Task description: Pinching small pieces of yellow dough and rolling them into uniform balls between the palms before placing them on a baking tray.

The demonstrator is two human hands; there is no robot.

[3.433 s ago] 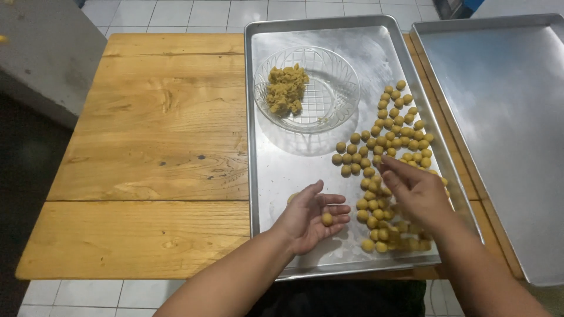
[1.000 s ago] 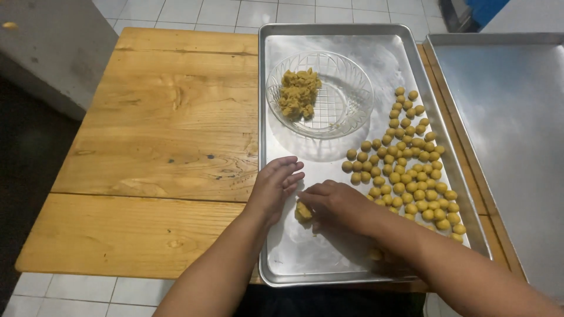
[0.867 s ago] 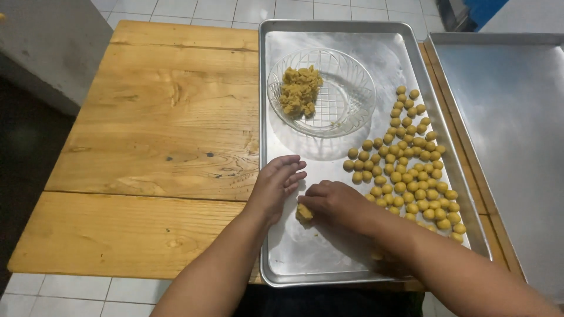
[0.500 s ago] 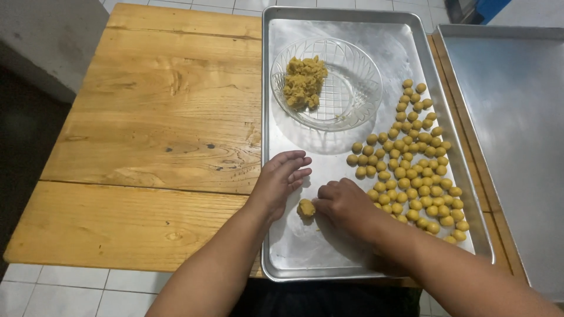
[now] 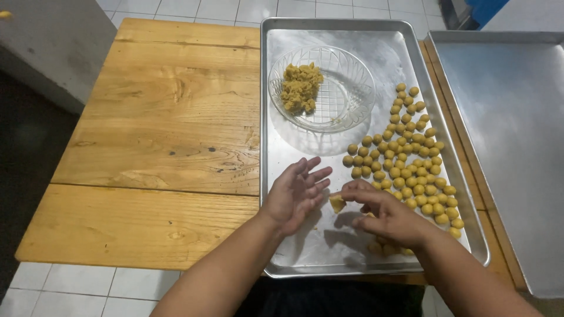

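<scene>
1. Head view: at the far left, a grey block point(image 5: 50, 44) is seen beside the wooden desk point(image 5: 158, 135), which stands on a white tiled floor point(image 5: 76, 282).
2. A long metal tray point(image 5: 294, 258) is laid on the right part of the desk, with its near edge close to the person.
3. A clear glass bowl point(image 5: 346, 94) is set in the far half of the tray, and a heap of yellow dough point(image 5: 301, 87) is piled against its left side.
4. The left hand point(image 5: 296, 194) is held over the near left part of the tray, palm turned up and inward, fingers spread apart, with nothing gripped in it.
5. A small dough piece point(image 5: 337, 203) is seen just between the two hands; it is pinched at the fingertips of the right hand point(image 5: 385, 214), though how tightly it is clamped is hard to make out.
6. The right hand is curled over the near middle of the tray, and a few balls are partly hidden under it.
7. Many small dough balls point(image 5: 411, 158) are spread in a loose band along the right side of the tray, from beside the bowl down to the near right corner.
8. A second metal tray point(image 5: 511, 147) is placed to the right, just beside the first, reaching past the edge of the desk.
</scene>
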